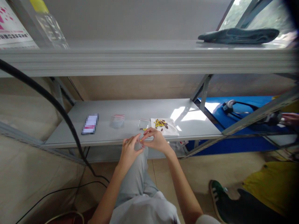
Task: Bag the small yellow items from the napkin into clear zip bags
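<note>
Just off the front edge of the grey shelf, my left hand point(131, 150) is closed on a small clear plastic bag point(139, 145). Thumb and fingers of my right hand point(156, 140) pinch together at the bag's mouth, where a small yellow capsule shows at the fingertips. Beyond them, a heap of yellow and dark red capsules point(160, 123) lies on a white cloth or paper point(172, 128). Left of the heap, another clear bag point(143, 123) lies flat with a few capsules at its near end. Farther left is a stack of clear zip bags point(117, 121) with red edges.
A phone point(90, 124) lies on the left of the shelf point(102, 107). An upper shelf holds a clear bottle point(50, 26) and a folded cloth point(239, 35). A black cable point(70, 123) arcs down the left side. Another person's hand point(290, 119) and green shoe point(218, 196) are at right.
</note>
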Tool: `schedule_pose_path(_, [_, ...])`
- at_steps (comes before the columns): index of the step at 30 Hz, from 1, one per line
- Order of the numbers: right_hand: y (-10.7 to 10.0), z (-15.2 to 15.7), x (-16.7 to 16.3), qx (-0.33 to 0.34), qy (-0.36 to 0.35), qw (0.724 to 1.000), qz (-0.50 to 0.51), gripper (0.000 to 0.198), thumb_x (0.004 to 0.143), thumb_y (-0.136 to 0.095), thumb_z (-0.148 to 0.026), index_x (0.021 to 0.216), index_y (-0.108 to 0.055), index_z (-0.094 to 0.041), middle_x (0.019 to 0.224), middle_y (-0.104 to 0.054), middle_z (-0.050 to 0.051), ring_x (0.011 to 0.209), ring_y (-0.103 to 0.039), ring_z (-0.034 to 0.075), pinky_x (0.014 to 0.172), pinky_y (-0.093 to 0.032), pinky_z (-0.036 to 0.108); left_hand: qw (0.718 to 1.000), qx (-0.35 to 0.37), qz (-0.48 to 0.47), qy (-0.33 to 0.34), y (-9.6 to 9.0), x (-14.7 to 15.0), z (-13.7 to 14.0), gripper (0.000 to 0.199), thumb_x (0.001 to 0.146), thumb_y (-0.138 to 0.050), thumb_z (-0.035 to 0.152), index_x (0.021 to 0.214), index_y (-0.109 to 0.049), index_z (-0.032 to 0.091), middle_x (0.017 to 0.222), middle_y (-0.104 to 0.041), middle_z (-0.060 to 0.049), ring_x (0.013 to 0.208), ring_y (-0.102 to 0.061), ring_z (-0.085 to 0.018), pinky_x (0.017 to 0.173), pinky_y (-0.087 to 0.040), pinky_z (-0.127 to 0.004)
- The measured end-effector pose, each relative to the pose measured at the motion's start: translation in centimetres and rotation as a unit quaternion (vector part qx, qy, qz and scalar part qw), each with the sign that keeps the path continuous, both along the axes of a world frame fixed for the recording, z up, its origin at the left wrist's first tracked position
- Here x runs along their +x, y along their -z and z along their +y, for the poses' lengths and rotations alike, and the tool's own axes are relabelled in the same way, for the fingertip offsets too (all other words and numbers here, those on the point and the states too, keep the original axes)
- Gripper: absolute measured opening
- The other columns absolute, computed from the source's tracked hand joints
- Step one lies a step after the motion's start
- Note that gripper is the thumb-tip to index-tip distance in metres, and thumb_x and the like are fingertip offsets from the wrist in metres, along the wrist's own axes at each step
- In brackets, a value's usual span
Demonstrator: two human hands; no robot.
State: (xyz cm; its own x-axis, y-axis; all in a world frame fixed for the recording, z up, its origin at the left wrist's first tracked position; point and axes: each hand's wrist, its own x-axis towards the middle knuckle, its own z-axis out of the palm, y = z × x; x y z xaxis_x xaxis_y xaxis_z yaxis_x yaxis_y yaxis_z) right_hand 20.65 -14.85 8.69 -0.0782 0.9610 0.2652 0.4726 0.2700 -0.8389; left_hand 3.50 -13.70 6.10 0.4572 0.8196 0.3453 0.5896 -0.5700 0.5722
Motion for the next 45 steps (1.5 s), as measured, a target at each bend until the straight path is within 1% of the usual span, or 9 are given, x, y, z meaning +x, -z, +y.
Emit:
schedule_pose_path(6, [-0.4,-0.2,0.7,0.032,0.018,0.998,0.042,0.017,0.076,-0.065,-0.038,0.080,-0.073,-0.023,0.092,-0.065,0.005,0.089,-0.059,0.016,0.072,-0.044,0.025,0.981,-0.108,-0.159,-0.014,-0.3,0.4,0.1,0.041,0.077,-0.061,0.024,0.117,-0.056,0.020,0.095,-0.066,-0.005,0.090,-0.060,-0.018,0.087,-0.042,-0.033])
schedule_pose_path(8, [-0.3,-0.1,1.7,0.052,0.084,0.993,0.056,0.021,0.079,-0.061,-0.039,0.081,-0.071,-0.021,0.092,-0.066,0.006,0.085,-0.059,0.017,0.065,-0.044,0.025,0.938,-0.206,-0.278,-0.017,-0.7,0.4,0.2,0.041,0.080,-0.059,0.030,0.119,-0.054,0.018,0.085,-0.065,-0.003,0.083,-0.061,-0.015,0.084,-0.045,-0.030])
schedule_pose_path(13, [2.1,0.1,4.4,0.059,0.211,0.975,0.026,0.029,0.080,-0.056,-0.043,0.081,-0.070,-0.018,0.087,-0.069,0.007,0.073,-0.058,0.016,0.066,-0.046,0.028,0.779,-0.382,-0.497,0.011,-2.1,0.0,0.2,0.050,0.076,-0.064,0.035,0.121,-0.053,0.017,0.085,-0.064,-0.002,0.084,-0.065,-0.016,0.088,-0.046,-0.033])
schedule_pose_path(15, [3.7,0.0,5.4,0.030,0.248,0.968,0.002,0.032,0.079,-0.054,-0.045,0.082,-0.070,-0.017,0.088,-0.069,0.007,0.071,-0.059,0.016,0.066,-0.046,0.028,0.746,-0.404,-0.529,0.015,-2.4,-0.2,0.2,0.051,0.074,-0.066,0.034,0.120,-0.053,0.018,0.087,-0.063,-0.002,0.086,-0.065,-0.017,0.088,-0.047,-0.034])
schedule_pose_path(19, [6.8,-0.6,7.1,-0.021,0.310,0.949,-0.042,0.035,0.079,-0.051,-0.044,0.087,-0.070,-0.015,0.091,-0.068,0.009,0.066,-0.059,0.016,0.066,-0.046,0.029,0.721,-0.421,-0.550,0.015,-2.4,-0.5,-0.1,0.049,0.071,-0.069,0.031,0.116,-0.054,0.020,0.086,-0.063,0.000,0.083,-0.065,-0.016,0.085,-0.049,-0.032])
schedule_pose_path(22, [8.2,-0.9,8.1,-0.038,0.337,0.938,-0.073,0.031,0.077,-0.052,-0.039,0.088,-0.070,-0.016,0.086,-0.067,0.008,0.065,-0.058,0.016,0.066,-0.044,0.029,0.734,-0.407,-0.545,-0.006,-1.8,-0.8,-0.4,0.045,0.068,-0.071,0.032,0.108,-0.056,0.019,0.075,-0.060,0.002,0.075,-0.065,-0.014,0.079,-0.050,-0.031])
schedule_pose_path(28, [9.1,0.8,8.6,-0.054,0.351,0.923,-0.151,0.024,0.074,-0.056,-0.031,0.090,-0.071,-0.023,0.089,-0.063,0.004,0.073,-0.058,0.016,0.063,-0.040,0.026,0.801,-0.354,-0.482,-0.033,-0.8,-1.4,-0.6,0.028,0.068,-0.071,0.034,0.084,-0.054,0.018,0.067,-0.060,0.003,0.068,-0.062,-0.013,0.069,-0.048,-0.026])
schedule_pose_path(36, [9.7,4.9,7.8,-0.058,0.395,0.885,-0.239,0.024,0.075,-0.056,-0.022,0.093,-0.071,-0.025,0.103,-0.060,0.006,0.098,-0.049,0.023,0.082,-0.034,0.033,0.909,-0.281,-0.307,-0.006,-1.5,-2.0,-1.2,0.025,0.072,-0.065,0.031,0.093,-0.063,0.016,0.073,-0.061,-0.001,0.074,-0.061,-0.014,0.073,-0.048,-0.025])
schedule_pose_path(45, [10.6,7.0,7.0,-0.066,0.444,0.851,-0.272,0.025,0.075,-0.058,-0.034,0.091,-0.072,-0.021,0.103,-0.059,0.012,0.102,-0.045,0.027,0.082,-0.031,0.038,0.932,-0.251,-0.262,0.019,-1.7,-2.4,-1.0,0.023,0.076,-0.062,0.027,0.095,-0.063,0.014,0.077,-0.060,-0.003,0.078,-0.059,-0.014,0.078,-0.046,-0.025])
